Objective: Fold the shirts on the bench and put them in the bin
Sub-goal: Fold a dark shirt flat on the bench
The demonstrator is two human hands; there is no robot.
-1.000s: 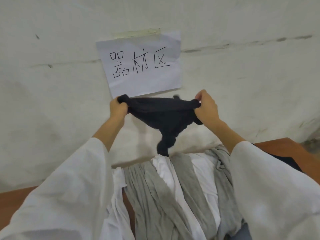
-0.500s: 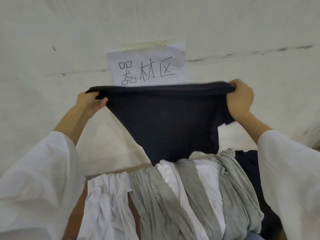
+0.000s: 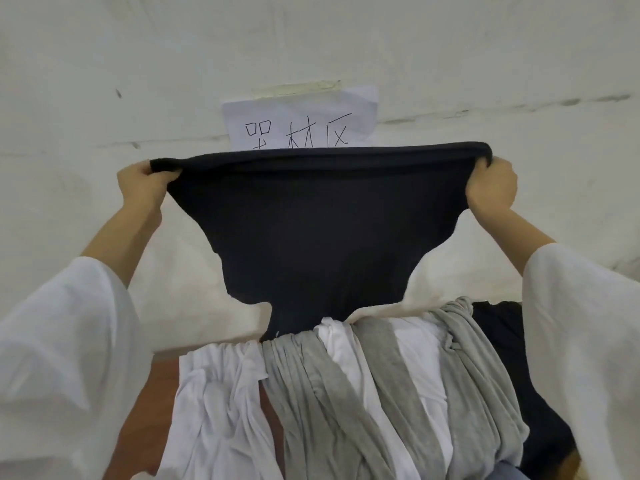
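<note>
Head | L hand (image 3: 143, 183), R hand (image 3: 491, 190) clench black shirt (image 3: 311, 237) top edge | hangs btwn, maybe touching pile (image 3: 381, 393)

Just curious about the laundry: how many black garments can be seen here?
2. One black shirt is held up between the left hand and right hand; another black garment lies right of the grey and white clothes. More may be hidden beneath them.
</note>
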